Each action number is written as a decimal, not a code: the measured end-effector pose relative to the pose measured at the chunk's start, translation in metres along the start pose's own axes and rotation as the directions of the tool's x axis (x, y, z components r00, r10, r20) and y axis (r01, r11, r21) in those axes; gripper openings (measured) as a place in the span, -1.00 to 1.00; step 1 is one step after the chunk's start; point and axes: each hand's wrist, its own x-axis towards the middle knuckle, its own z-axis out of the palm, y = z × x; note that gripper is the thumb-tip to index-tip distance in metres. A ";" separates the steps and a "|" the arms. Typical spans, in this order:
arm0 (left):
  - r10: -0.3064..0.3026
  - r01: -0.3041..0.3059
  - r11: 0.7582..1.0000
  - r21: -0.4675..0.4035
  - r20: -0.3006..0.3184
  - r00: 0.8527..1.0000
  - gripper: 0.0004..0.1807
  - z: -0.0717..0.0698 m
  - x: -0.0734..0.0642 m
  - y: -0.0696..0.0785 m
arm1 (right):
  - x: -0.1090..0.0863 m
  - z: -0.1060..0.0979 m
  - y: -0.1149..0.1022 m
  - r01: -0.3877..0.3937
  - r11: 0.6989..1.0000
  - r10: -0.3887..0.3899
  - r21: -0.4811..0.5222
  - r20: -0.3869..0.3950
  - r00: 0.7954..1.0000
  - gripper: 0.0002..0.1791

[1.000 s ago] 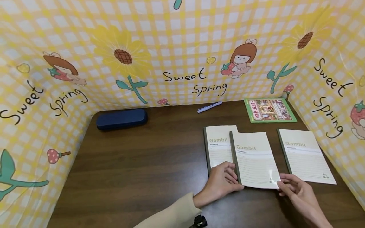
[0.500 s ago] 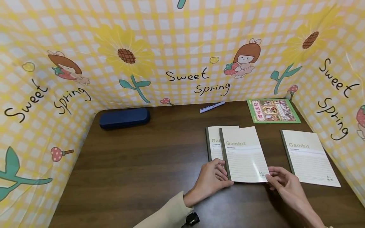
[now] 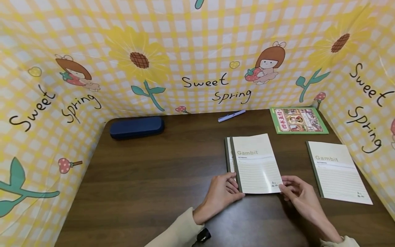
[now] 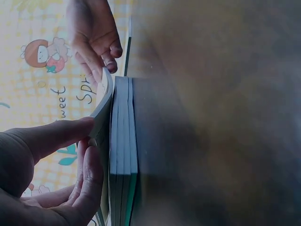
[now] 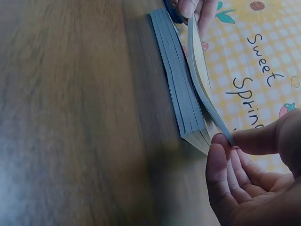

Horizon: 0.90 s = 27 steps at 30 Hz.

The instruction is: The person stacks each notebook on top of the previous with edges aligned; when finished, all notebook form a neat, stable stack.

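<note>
Both hands hold a cream Gambit notebook (image 3: 256, 168) by its near corners. My left hand (image 3: 219, 192) pinches the left corner beside the dark spine, with thumb above and fingers below. At the right corner, the thumb and fingers of my right hand (image 3: 302, 197) grip the cover edge. Under it lies a stack of notebooks (image 4: 121, 132), of which only a strip shows on the left in the head view. In the right wrist view the held notebook (image 5: 200, 84) bows slightly and stands apart from the stack (image 5: 176, 80) along part of its edge.
Another Gambit notebook (image 3: 339, 171) lies to the right on the brown table (image 3: 148, 192). Behind are a green-bordered picture book (image 3: 299, 120), a lilac pen (image 3: 231, 116) and a dark blue case (image 3: 137, 127). Yellow checked cloth (image 3: 191, 44) walls the back and sides.
Both hands have carried the held notebook left and slightly away from me, so it now covers nearly all of the stack beneath. The head view has shifted slightly.
</note>
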 end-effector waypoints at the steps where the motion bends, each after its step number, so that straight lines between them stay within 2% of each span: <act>1: 0.003 -0.003 1.000 0.009 -0.001 1.000 -0.30 -0.001 0.000 -0.001 | 0.001 0.001 0.000 -0.002 1.000 0.002 0.003 0.002 1.000 -0.64; 9: -0.006 0.007 0.995 0.096 -0.011 1.000 -0.29 -0.007 -0.002 -0.003 | 0.004 0.007 -0.003 0.002 1.000 -0.002 -0.009 0.026 1.000 -0.64; 18: 0.026 -0.020 0.970 0.241 -0.019 0.999 -0.27 -0.011 -0.002 -0.002 | 0.007 0.011 -0.005 0.021 0.999 -0.020 -0.041 0.019 1.000 -0.67; 23: 0.055 -0.045 0.955 0.294 -0.026 0.998 -0.28 -0.011 -0.003 -0.002 | 0.004 0.013 -0.004 0.090 0.986 -0.091 -0.140 -0.004 0.996 -0.71; 27: 0.041 -0.031 0.954 0.298 -0.028 0.999 -0.30 -0.011 -0.004 -0.001 | 0.003 0.014 -0.003 0.162 0.960 -0.172 -0.230 -0.023 0.985 -0.73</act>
